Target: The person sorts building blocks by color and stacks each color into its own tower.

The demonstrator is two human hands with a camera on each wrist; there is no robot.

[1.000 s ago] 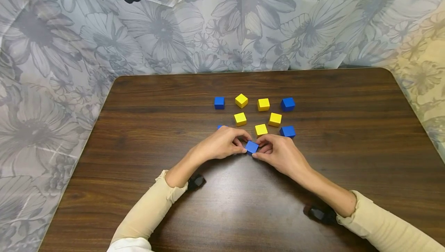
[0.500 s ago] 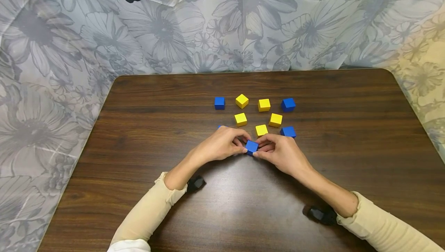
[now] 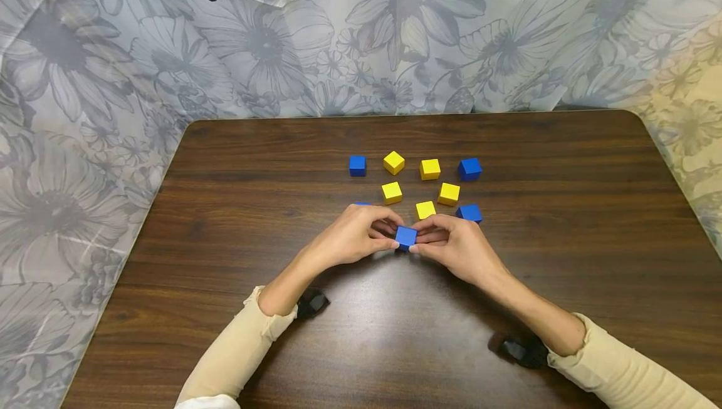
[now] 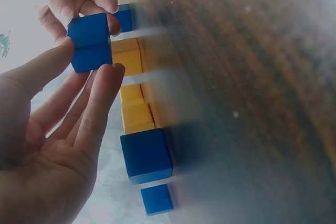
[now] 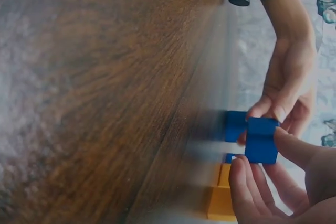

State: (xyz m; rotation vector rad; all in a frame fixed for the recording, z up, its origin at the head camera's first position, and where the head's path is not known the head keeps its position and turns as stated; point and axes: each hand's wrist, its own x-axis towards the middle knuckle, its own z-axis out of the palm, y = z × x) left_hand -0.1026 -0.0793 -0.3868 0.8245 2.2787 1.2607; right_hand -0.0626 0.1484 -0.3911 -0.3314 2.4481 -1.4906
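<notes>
Both hands hold one blue cube (image 3: 406, 237) between them, in front of the rows of cubes. My left hand (image 3: 354, 237) pinches it with thumb and fingertips from the left side. From the right, my right hand (image 3: 461, 247) has its thumb and fingertips at the same cube. Seen from the left wrist, the held cube (image 4: 90, 40) is raised off the table, and the thumb and forefinger grip opposite sides. The right wrist view shows the blue cube (image 5: 261, 140) between the two hands' fingertips. Another blue cube (image 3: 363, 204) is mostly hidden behind the left hand.
Beyond the hands, several yellow cubes (image 3: 430, 170) stand spaced apart on the brown wooden table (image 3: 225, 208). Blue cubes (image 3: 358, 166) stand at the outer sides, including one (image 3: 469, 213) just behind the right hand. A floral cloth (image 3: 361, 33) hangs behind the table.
Both hands and the held blue cube have shifted slightly left, and the cube has turned a little. The standing cubes keep their arrangement.
</notes>
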